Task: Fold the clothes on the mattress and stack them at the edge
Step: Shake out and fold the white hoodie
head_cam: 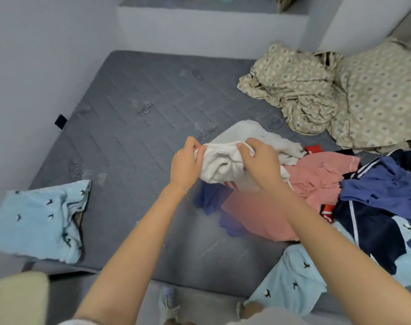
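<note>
hands: left (184,164) and right (258,158) are pinching white garment (219,164) | handling: looking soft, light, floppy | grip: edges are holding best

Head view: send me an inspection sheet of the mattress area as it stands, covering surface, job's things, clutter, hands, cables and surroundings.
Surface: grey quilted mattress, bare across its middle and far left.
Job's things: white garment bunched and lifted off the mattress; folded light blue garment at the near left edge; unfolded pile on the right, with pink, blue, navy, red and light blue pieces.
Clutter: beige patterned bedding crumpled at the far right.
Hands: left hand and right hand both grip the white garment.
Cables: nothing seen.
Surroundings: pale walls on the left and behind; a ledge beyond the mattress.
</note>
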### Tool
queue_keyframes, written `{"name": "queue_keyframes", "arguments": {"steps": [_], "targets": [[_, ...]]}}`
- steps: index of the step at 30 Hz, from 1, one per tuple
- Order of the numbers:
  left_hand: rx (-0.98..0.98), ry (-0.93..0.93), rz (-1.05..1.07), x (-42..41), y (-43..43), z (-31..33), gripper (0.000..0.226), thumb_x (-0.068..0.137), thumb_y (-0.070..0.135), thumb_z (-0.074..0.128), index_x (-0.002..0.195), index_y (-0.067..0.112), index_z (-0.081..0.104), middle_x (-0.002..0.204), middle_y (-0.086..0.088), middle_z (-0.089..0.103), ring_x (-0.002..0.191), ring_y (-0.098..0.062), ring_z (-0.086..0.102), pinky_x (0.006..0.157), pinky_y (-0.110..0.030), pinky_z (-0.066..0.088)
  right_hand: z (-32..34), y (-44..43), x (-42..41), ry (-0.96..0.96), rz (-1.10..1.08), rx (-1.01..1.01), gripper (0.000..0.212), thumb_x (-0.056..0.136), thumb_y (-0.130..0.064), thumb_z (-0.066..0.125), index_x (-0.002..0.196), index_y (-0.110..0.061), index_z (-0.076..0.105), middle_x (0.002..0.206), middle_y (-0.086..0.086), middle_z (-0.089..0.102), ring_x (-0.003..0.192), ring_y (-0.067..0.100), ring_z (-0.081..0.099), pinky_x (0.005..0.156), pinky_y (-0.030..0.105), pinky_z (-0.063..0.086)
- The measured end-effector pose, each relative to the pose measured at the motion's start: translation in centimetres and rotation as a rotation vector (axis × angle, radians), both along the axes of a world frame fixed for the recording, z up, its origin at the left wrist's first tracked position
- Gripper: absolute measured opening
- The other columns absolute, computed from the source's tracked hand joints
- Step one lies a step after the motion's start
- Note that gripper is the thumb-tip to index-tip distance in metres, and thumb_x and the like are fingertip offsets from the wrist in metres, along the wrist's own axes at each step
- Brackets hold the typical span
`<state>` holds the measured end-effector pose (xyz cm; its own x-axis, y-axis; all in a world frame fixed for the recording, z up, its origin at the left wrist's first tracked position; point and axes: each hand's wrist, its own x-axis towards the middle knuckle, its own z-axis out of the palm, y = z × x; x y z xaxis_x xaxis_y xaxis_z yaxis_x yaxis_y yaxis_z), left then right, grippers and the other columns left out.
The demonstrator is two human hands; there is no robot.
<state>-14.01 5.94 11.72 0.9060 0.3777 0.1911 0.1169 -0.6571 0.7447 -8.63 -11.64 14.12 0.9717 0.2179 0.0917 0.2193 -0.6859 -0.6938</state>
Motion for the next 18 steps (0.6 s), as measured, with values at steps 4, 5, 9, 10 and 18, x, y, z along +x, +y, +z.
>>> {"name": "queue_keyframes", "arguments": {"steps": [4,5,9,10,18], "targets": [[-0.020,-0.093,-0.041,-3.5,6.1,4.3,0.021,0.097,0.021,0.054,0.083,0.016,0.039,0.063,0.016,0.046,0.061,-0.018,0.049,0.057,-0.029,0.029,4.4,5.6,-3.4,-0.045,-0.036,0.068,0.041,0.092,-0.033,0.053,0.055,-0.021,0.039,0.053,-0.001,0.043,0.059,0.021,0.041,0.054,0.034,0.028],[-0.016,-0.116,-0.048,-4.3,7.7,5.2,0.022,0.096,0.021,0.054,0.082,0.015,0.039,0.061,0.018,0.045,0.058,-0.009,0.047,0.055,-0.024,0.028,5.4,7.0,-4.3,-0.065,-0.031,0.078,0.040,0.091,-0.033,0.053,0.057,-0.017,0.043,0.054,0.001,0.045,0.059,0.021,0.043,0.054,0.035,0.029],[-0.002,-0.179,-0.094,-7.9,14.1,9.1,0.024,0.095,0.019,0.055,0.078,0.015,0.038,0.057,0.016,0.041,0.057,0.004,0.048,0.052,-0.011,0.033,8.8,12.7,-8.5,-0.118,-0.036,0.107,0.043,0.091,-0.030,0.054,0.057,-0.016,0.032,0.051,0.000,0.035,0.055,0.019,0.038,0.055,0.038,0.031],[0.005,-0.188,-0.101,-8.5,15.4,9.9,0.025,0.095,0.020,0.055,0.078,0.016,0.038,0.056,0.015,0.041,0.056,0.003,0.047,0.052,-0.011,0.034,9.4,13.9,-9.4,-0.126,-0.037,0.101,0.043,0.092,-0.029,0.055,0.057,-0.015,0.033,0.051,0.000,0.035,0.055,0.020,0.039,0.056,0.039,0.033],[-0.032,-0.245,-0.160,-10.7,20.6,14.8,0.028,0.093,0.021,0.058,0.072,0.016,0.040,0.049,0.012,0.038,0.050,-0.007,0.039,0.052,-0.016,0.032,14.1,18.0,-12.1,-0.167,-0.001,0.025,0.041,0.095,-0.029,0.053,0.061,-0.012,0.037,0.054,0.002,0.037,0.062,0.026,0.044,0.057,0.038,0.028]]}}
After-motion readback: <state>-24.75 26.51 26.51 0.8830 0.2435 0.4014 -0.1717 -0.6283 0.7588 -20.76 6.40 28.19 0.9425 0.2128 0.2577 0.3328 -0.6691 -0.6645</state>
